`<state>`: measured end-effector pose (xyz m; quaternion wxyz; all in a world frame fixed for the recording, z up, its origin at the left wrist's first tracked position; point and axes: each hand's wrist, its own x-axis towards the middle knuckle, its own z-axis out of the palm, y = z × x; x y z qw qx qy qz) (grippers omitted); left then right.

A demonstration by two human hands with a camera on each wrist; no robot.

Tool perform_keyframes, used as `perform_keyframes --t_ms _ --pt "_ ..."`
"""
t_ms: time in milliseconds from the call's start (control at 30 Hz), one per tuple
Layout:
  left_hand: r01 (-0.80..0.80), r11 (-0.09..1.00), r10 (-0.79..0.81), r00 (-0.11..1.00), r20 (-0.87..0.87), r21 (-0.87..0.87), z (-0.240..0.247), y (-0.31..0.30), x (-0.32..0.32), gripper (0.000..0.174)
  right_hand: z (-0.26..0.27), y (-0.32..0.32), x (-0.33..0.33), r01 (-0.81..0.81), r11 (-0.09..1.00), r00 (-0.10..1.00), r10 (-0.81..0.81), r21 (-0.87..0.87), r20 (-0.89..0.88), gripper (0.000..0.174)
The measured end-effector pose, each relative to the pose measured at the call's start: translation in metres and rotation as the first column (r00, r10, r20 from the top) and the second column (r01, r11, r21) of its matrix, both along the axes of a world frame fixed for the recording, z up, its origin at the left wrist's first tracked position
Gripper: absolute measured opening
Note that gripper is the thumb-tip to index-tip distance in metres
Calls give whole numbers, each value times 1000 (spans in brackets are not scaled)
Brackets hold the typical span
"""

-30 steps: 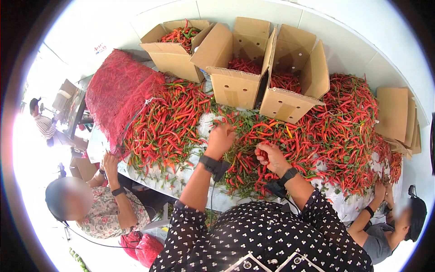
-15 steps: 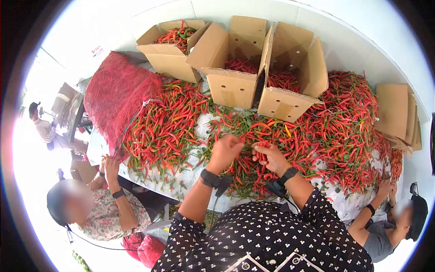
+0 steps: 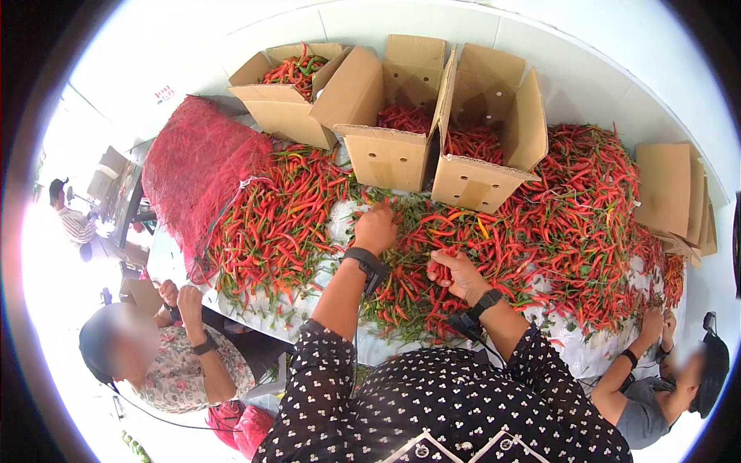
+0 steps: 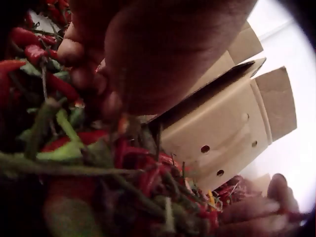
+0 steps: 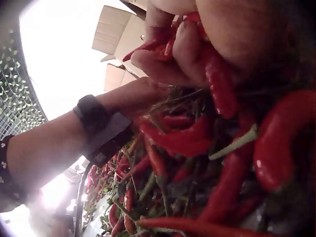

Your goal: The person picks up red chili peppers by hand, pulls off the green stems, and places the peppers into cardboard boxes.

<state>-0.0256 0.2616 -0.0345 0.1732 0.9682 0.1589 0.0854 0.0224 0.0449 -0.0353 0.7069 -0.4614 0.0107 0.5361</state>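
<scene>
A heap of red chili peppers [image 3: 401,289] with green stems spreads over the table below both hands. My left hand [image 3: 376,229] reaches into its stemmy upper part, left of my right hand. In the left wrist view its fingers [image 4: 81,78] are bent down among chilies and stems; I cannot tell whether they hold one. My right hand [image 3: 459,272] grips a small bunch of red chilies [image 3: 441,272] low over the heap. The right wrist view shows chilies [image 5: 219,86] poking out between its curled fingers [image 5: 187,52].
Open cardboard boxes [image 3: 390,158] holding chilies stand along the back. A red mesh sack [image 3: 197,170] lies at left, flattened cardboard [image 3: 664,189] at right. One person [image 3: 185,355] works on the left, another [image 3: 656,393] on the right. Cables hang from the wrist cameras.
My left hand came right, close to my right hand, then moved back up and left into the heap. My right hand keeps its bunch of chilies, nearly in place.
</scene>
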Motion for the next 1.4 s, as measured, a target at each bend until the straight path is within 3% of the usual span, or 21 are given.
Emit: perform_keyframes --t_ms 67,200,233,267,300,367,500,533,600,667,733,800,833,867,933,1033,1133,1200,1267,1333,1400 --pt "-9 994 25 989 -146 110 -4 -3 2 23 2 -1 0 -4 1000 1000 4 -4 -1 12" --pt "83 997 -83 992 -93 1 -1 -4 -18 23 -4 -2 0 -1 998 1000 1 56 2 10" --pt "-23 885 -17 996 -83 -465 4 -4 -25 23 -4 -2 1 -24 998 1000 23 66 11 9" --pt "-116 559 48 993 -107 -821 7 -6 -33 24 -4 -2 1 -48 996 999 46 74 20 8" --pt "-120 559 50 993 -111 -821 10 -10 -40 24 -6 -2 2 -49 996 999 48 74 16 8" --pt "-94 217 103 992 -73 -972 18 -21 -54 30 -11 -2 3 -51 996 999 51 77 8 9" --pt "-13 339 -41 999 -28 -941 30 -54 -66 43 6 1 -1 -89 996 994 90 -31 58 15" --pt "-13 338 -36 999 -27 -941 33 -61 -65 43 6 1 -2 -94 995 994 96 -32 60 15" --pt "67 507 -143 990 -7 -860 39 -70 -61 43 5 0 -2 -111 993 988 114 -31 102 13" --pt "82 501 -158 987 2 -861 38 -68 -56 41 2 0 -1 -95 995 993 96 -10 76 11" --pt "161 613 -215 976 34 -773 32 -59 -48 33 -1 -2 0 -74 997 996 74 12 51 9" --pt "215 787 -161 976 144 -579 31 -40 -38 26 -3 -1 1 -51 998 999 51 32 -4 10" --pt "116 900 -80 991 103 -420 43 -31 -32 22 -5 -1 2 -63 997 998 63 36 18 15" --pt "117 901 -81 991 102 -418 43 -20 -26 22 -7 -1 2 -62 997 998 62 38 17 15" --pt "-26 1000 24 993 114 16 27 3 -16 18 -9 -2 2 -38 999 999 38 26 -33 17" --pt "-24 985 29 999 -26 168 -5 28 -10 16 -6 -3 2 -23 998 997 27 57 -67 18" --pt "-67 984 85 991 -107 166 -6 27 -17 13 -7 -2 2 -27 995 997 34 95 -74 16" --pt "-99 990 104 994 -46 96 -2 20 -27 14 -6 -2 2 -35 997 999 37 64 -31 15" --pt "-136 976 148 987 58 -172 2 14 -35 15 -3 -2 0 -42 999 999 42 30 8 14" --pt "-133 969 167 974 153 -208 12 -9 -37 17 5 -1 -1 -40 999 999 40 23 8 13" --pt "50 932 34 974 224 -359 24 -34 -39 17 3 1 -2 -30 999 1000 30 27 -6 12"
